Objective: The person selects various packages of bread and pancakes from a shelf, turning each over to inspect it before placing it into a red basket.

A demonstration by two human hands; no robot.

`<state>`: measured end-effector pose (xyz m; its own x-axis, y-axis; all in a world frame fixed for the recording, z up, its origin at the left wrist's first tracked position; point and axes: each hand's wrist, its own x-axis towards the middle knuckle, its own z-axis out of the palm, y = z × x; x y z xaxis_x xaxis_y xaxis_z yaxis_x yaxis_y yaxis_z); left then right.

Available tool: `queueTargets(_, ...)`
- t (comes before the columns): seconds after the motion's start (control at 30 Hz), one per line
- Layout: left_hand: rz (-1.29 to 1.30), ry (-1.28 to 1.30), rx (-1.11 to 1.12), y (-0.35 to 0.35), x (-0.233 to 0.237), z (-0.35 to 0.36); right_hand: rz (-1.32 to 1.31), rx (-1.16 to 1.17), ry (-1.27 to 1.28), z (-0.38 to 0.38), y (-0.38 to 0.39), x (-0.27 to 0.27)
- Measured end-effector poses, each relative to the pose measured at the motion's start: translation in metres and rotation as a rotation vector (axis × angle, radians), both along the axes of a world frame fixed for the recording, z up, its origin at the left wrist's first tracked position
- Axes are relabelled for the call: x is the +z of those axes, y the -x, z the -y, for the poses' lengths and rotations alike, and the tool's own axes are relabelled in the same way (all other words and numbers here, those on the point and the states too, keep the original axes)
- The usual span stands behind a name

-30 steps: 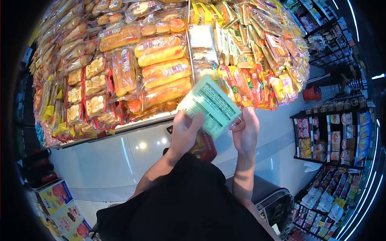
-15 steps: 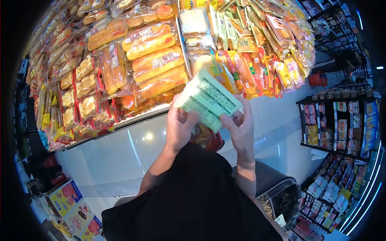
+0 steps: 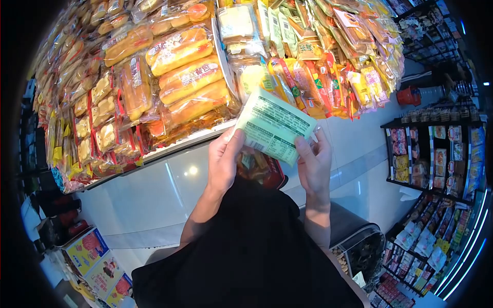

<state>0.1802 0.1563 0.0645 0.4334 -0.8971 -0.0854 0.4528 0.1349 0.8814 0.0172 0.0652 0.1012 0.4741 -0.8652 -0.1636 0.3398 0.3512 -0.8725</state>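
Note:
A pale green food packet (image 3: 275,124) with dark green print and a barcode is held up between my hands, its printed side facing me. My left hand (image 3: 224,156) grips its left edge, thumb on the front. At the right edge, my right hand (image 3: 313,163) pinches the packet with its thumb on the printed face; most of the fingers are behind it. Just beyond lie packs of long bread rolls (image 3: 195,84) and a clear-wrapped pale bread (image 3: 252,77).
The display (image 3: 205,134) of packaged breads curves across the front. Colourful snack packs (image 3: 328,84) fill its right part. Partly hidden below my hands is a red-rimmed basket (image 3: 275,174). Stocked shelves (image 3: 431,159) stand on the right, printed boxes (image 3: 100,267) at lower left.
The packet has turned flatter towards me and shifted slightly right, so its barcode now shows. My left thumb has moved up onto its left edge. The display appears slightly further left.

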Motion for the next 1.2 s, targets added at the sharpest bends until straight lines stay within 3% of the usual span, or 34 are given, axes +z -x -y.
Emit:
queueTargets(0.3, -0.044, -0.026, -0.038, 0.002, 0.011, 0.003, -0.067, 0.066, 0.028, -0.002, 0.005, -0.009)
queueTargets(0.6, 0.24, 0.014, -0.027, -0.007, 0.004, -0.002, -0.101, 0.111, 0.022, 0.0, 0.005, 0.007)
queueTargets(0.77, -0.01, -0.02, 0.011, -0.001, 0.021, -0.004, -0.07, 0.104, 0.012, -0.002, 0.005, 0.008)
queueTargets(1.2, -0.03, -0.019, -0.025, -0.002, 0.023, -0.009, -0.043, 0.125, 0.023, -0.005, 0.01, 0.01)
